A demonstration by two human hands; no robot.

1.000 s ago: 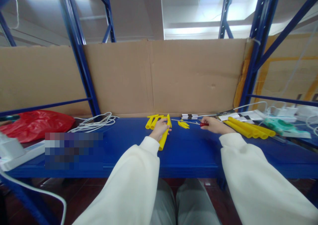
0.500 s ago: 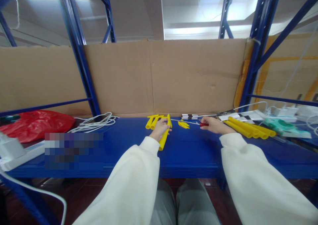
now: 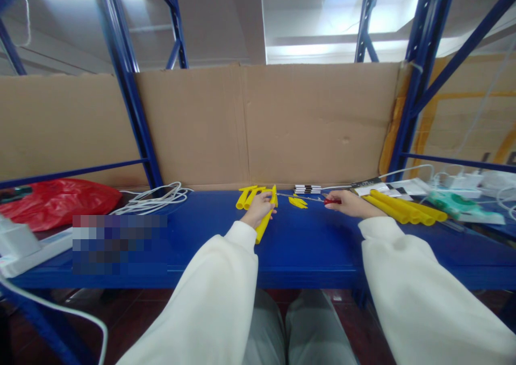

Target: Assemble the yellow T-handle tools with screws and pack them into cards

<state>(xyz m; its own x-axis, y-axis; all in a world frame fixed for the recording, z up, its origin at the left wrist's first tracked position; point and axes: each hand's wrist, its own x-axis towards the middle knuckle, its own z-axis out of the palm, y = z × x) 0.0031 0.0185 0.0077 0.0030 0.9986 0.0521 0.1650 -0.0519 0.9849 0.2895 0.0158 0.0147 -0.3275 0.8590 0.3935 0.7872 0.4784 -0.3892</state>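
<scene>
My left hand [image 3: 260,208] is closed around a yellow tube [image 3: 263,231], which slants away from me over the blue shelf. A narrow yellow piece [image 3: 274,193] stands up at its far end. My right hand [image 3: 346,202] grips a red-handled screwdriver [image 3: 329,201]. Its long thin metal shaft points left, and the tip reaches the far end of the tube; whether it touches is too small to tell. Between the hands lie several small yellow pieces [image 3: 298,202]. Just beyond my left hand are more yellow tubes [image 3: 246,199] with narrow pieces at their far ends.
Several yellow tubes [image 3: 403,209] lie right of my right hand, near a green-and-white item [image 3: 459,206]. A small black-and-white stack [image 3: 307,189] sits by the cardboard wall [image 3: 258,128]. White cable [image 3: 161,197], a red bag [image 3: 72,201] and a power strip [image 3: 36,255] are on the left.
The near end of the held tube has swung slightly left with my left hand. My right hand and the screwdriver have shifted barely to the right.
</scene>
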